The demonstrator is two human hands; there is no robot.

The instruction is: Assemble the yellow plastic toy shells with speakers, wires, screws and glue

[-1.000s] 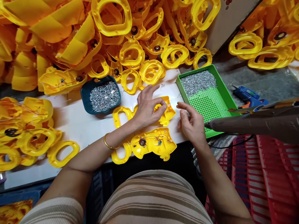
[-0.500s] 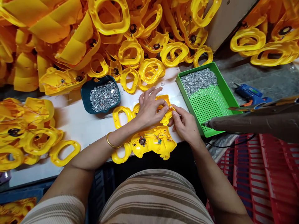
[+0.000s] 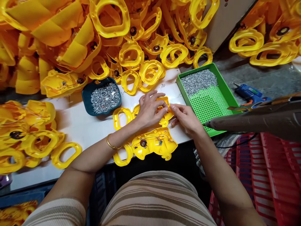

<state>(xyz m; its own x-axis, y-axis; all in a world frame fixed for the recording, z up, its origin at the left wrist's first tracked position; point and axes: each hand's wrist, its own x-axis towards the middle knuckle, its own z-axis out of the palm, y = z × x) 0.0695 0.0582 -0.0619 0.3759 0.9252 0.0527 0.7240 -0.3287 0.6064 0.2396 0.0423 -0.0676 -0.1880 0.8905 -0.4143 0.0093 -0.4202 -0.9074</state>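
Observation:
My left hand [image 3: 148,109] lies on a yellow plastic shell [image 3: 122,116] with a handle loop, fingers spread flat across it. My right hand [image 3: 185,117] touches the shell's right edge, its fingertips pinched together on something too small to make out. A second yellow shell [image 3: 152,146] lies open side up at the table's near edge, with a small speaker, wires and a circuit board inside.
A teal dish [image 3: 101,98] of small screws stands to the left. A green perforated tray [image 3: 208,99] holds more screws at the right. A hanging power screwdriver [image 3: 256,121] reaches in from the right. Yellow shells [image 3: 113,37] are piled behind and at left. Red crates [image 3: 270,179] stand lower right.
My right hand has moved left from near the green tray to the right edge of the shell under my left hand. The left hand has stayed on the shell.

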